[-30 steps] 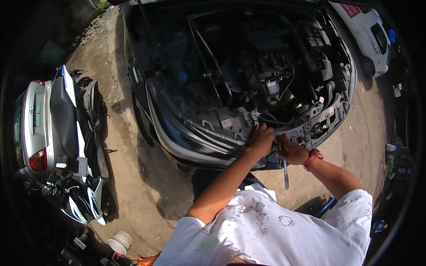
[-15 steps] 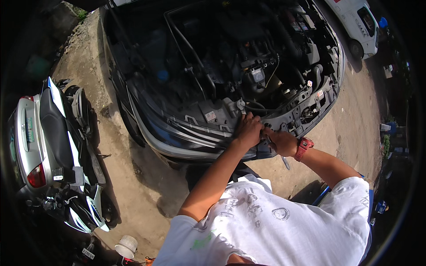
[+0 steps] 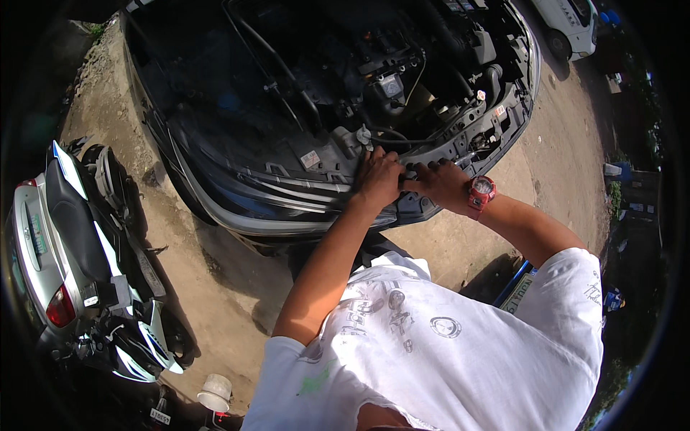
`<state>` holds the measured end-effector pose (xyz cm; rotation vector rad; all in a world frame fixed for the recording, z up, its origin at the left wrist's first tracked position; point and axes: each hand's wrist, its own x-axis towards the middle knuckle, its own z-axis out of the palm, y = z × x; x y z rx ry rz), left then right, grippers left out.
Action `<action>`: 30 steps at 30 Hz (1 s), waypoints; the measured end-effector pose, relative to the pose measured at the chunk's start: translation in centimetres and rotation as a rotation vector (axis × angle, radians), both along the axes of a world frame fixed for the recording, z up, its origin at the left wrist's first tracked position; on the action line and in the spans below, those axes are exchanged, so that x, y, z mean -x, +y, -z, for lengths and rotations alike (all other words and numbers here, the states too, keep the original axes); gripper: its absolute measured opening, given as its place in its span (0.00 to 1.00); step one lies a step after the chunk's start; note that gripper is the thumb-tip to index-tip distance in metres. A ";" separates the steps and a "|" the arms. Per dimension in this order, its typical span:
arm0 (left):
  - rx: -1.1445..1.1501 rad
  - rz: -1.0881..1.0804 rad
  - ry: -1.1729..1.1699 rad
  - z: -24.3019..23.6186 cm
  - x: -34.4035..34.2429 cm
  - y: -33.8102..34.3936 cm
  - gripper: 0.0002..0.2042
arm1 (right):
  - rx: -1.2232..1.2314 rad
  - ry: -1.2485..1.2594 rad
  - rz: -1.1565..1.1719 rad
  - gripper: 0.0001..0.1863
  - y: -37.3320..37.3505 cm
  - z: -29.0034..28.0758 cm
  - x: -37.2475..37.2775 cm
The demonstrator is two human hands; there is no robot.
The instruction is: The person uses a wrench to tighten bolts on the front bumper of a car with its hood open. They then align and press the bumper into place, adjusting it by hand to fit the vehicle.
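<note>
In the head view my left hand is closed at the front edge of a car's engine bay, just below a silvery fitting and beside the dark headlight. Its fingertips are hidden among the parts. My right hand, with a red watch on the wrist, is curled over the front panel just right of the left, thumb reaching toward it. A small grey piece shows between the hands; what either grips is too small to make out. Hoses and the engine lie beyond.
On the left a white-and-black scooter stands beside a silver car on dirt ground. A white bucket is at bottom left. A white vehicle is parked at top right.
The whole scene has shifted up and left in the view. My right hand's fingers have risen over the panel, and the metal tool handle that hung below that hand is no longer visible.
</note>
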<state>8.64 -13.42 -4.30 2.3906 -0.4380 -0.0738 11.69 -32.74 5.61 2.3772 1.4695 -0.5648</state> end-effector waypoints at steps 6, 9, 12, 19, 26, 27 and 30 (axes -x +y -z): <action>-0.035 0.018 -0.001 0.3 -0.2 0.0 0.12 | -0.165 0.496 0.803 0.21 0.2 1.3 0.7; -0.061 0.027 -0.010 0.1 -0.3 0.1 0.13 | 0.069 0.109 0.262 0.22 0.1 0.7 0.6; -0.018 0.036 -0.003 -0.1 -0.1 0.1 0.13 | 0.030 -0.022 0.182 0.23 -0.2 0.1 -0.5; -0.024 0.041 0.042 -0.5 -0.2 0.2 0.15 | -0.055 0.123 0.497 0.23 -0.5 1.2 1.2; -0.023 0.060 -0.001 -0.1 -0.2 0.3 0.15 | -0.323 0.155 0.578 0.19 -2.5 1.1 -0.9; -0.021 0.058 -0.007 -0.1 -0.2 0.3 0.14 | -0.295 0.143 0.612 0.19 -2.8 0.7 -1.0; -0.016 0.069 -0.032 -0.3 -0.1 0.4 0.12 | -0.257 0.122 0.749 0.19 -3.9 -0.9 -0.7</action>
